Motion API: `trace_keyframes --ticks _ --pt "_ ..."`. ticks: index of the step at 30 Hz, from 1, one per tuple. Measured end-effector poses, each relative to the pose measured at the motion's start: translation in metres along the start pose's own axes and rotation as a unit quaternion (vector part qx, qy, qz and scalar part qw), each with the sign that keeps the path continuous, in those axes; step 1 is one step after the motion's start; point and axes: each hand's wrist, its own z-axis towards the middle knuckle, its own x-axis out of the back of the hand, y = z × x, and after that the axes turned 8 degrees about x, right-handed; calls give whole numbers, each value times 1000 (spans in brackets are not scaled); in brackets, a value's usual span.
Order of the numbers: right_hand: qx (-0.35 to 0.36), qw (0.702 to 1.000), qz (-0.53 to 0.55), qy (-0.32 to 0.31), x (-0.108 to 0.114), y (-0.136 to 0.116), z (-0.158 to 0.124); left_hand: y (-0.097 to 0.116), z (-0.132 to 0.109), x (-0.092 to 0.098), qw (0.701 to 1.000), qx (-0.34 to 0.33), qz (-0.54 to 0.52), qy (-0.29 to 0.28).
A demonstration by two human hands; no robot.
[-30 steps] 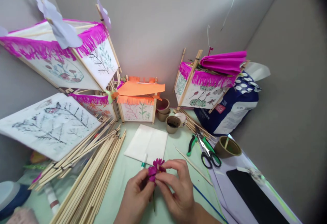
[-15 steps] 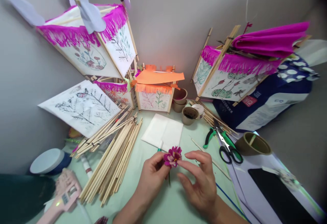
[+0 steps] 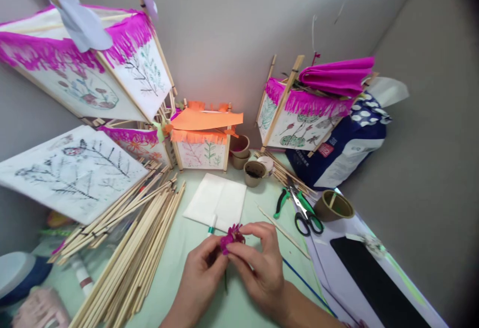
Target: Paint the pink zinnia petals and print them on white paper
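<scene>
A small magenta paper flower (image 3: 230,240) with a thin green stem (image 3: 225,283) is held low in the middle of the view. My left hand (image 3: 198,275) pinches it from behind and beneath, near where stem and petals meet. The fingers of my right hand (image 3: 264,263) are closed on the flower's right side, the index finger over the top petals and the thumb tucked below. Part of the flower is hidden by these fingers. Just behind it lie a white marker with a teal band (image 3: 211,227) and a folded white cloth or paper (image 3: 219,199).
Bundled wooden sticks (image 3: 140,253) lie to the left, beside a hot glue gun (image 3: 39,310). Scissors (image 3: 301,208), green-handled pliers (image 3: 281,202) and a brown pot (image 3: 334,205) sit right. Fringed paper lanterns (image 3: 202,143) stand at the back.
My right hand has come in from beside the flower and closed on its petals. The flower has turned more side-on. The whole view has swung to the right.
</scene>
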Motion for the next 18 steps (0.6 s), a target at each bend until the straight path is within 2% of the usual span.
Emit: trace_keyframes --ticks 4,7,13,18 --pt "10 1000 10 6 0 0 2 2 1 0 997 61 -42 -16" --pt "9 1000 28 4 0 1 0 6 1 0 994 81 -70 -21" --pt "-3 998 59 -20 2 2 -4 11 0 -1 989 98 -110 -16" --pt "-27 998 56 -3 1 6 -3 14 -2 -1 988 85 -131 -10"
